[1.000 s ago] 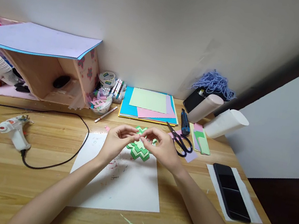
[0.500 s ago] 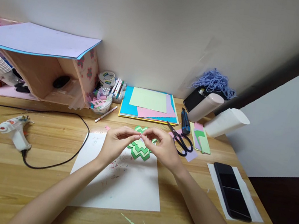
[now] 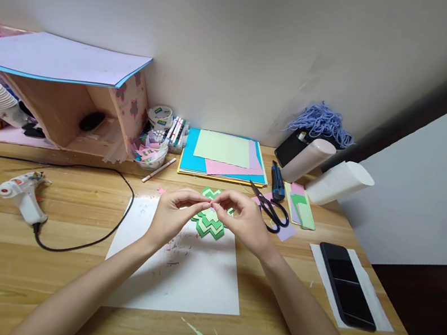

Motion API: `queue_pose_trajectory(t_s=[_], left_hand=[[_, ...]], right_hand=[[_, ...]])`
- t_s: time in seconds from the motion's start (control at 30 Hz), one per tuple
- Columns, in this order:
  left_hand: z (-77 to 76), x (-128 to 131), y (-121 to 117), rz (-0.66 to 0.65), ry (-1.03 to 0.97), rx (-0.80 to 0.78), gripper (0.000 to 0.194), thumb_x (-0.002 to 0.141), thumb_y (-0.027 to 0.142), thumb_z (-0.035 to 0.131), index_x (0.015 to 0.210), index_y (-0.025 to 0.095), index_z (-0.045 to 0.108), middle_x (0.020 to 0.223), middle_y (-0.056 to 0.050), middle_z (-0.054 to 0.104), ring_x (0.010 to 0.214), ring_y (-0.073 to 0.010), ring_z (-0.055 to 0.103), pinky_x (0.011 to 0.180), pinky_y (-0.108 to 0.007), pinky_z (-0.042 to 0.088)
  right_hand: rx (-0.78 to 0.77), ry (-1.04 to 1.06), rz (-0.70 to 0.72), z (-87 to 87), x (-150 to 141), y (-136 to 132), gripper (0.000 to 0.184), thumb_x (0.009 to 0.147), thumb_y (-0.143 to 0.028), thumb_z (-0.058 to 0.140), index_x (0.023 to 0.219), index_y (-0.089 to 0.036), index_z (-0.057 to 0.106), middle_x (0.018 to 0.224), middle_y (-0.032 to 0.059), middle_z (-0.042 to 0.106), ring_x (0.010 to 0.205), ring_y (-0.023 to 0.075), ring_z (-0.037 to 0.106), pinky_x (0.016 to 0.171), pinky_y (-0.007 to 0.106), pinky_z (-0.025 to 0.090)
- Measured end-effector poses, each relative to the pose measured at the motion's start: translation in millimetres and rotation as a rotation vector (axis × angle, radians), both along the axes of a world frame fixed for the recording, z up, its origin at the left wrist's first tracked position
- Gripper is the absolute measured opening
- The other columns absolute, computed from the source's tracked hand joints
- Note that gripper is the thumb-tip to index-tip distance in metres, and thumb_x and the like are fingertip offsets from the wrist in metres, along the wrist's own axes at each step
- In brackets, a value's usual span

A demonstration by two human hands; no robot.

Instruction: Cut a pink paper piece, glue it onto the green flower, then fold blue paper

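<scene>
Both hands are raised over the middle of the bench (image 3: pixel 56 294), their fingertips meeting. The left hand (image 3: pixel 173 210) and the right hand (image 3: pixel 244 225) each pinch thumb against forefinger, grasping between them a tiny pink piece (image 3: pixel 211 204) too small to make out clearly. Directly below and partly hidden by the fingers is a layered green paper cutout (image 3: pixel 210 228) with zigzag bands of light and dark green. It lies at the far edge of a white sheet (image 3: pixel 202 292) marked with red and dark specks.

Just beyond the right hand, black-handled scissors (image 3: pixel 264 201) lie open on small pink and lilac paper pieces, near a blue-and-black utility knife (image 3: pixel 278 183). Behind the cutout is a stack of coloured paper, with a pale green sheet (image 3: pixel 223 149) on top. Left of the stack stand a tub of paper scraps (image 3: pixel 150 166) and a group of markers (image 3: pixel 176 132); one loose marker (image 3: pixel 158 170) lies in front of them.

Well to the left, a white glue gun (image 3: pixel 26 203) rests beside its looping black cord. On the right, a black smartphone (image 3: pixel 347 285) lies on white paper, and a thin green paper sliver (image 3: pixel 198 333) lies near the front.
</scene>
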State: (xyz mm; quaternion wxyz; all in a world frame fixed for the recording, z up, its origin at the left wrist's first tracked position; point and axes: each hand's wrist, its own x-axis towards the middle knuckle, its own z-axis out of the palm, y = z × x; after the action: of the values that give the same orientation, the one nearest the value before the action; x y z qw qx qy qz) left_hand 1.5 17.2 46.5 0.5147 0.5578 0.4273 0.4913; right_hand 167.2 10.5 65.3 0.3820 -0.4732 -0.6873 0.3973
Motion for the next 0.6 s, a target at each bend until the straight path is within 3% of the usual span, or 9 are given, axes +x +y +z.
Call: queue_pose_trajectory(t_s=[0.33,0.6], left_hand=[[1.6,0,2,-0.071,-0.048,-0.151,0.017,0.067,0.031,0.069,0.076,0.015,0.069,0.072,-0.004,0.068,0.069,-0.0155,0.063,0.063,-0.025,0.050],[-5.3,1,4,-0.094,0.043,-0.149,0.022,0.069,0.036,0.066,0.075,0.015,0.065,0.070,-0.003,0.065,0.060,-0.0126,0.059,0.057,-0.023,0.047]], right_hand=[[-0.055,0.037,0.043,-0.2,3,5,0.013,0.081,-0.029,0.053,0.079,-0.017,0.058,0.076,0.0024,0.060,0.073,0.0138,0.055,0.066,0.025,0.044],[-0.124,0.009,0.075,-4.5,8,11,0.014,0.079,-0.029,0.055,0.077,-0.016,0.058,0.075,0.0020,0.060,0.070,0.0128,0.054,0.063,0.025,0.042]])
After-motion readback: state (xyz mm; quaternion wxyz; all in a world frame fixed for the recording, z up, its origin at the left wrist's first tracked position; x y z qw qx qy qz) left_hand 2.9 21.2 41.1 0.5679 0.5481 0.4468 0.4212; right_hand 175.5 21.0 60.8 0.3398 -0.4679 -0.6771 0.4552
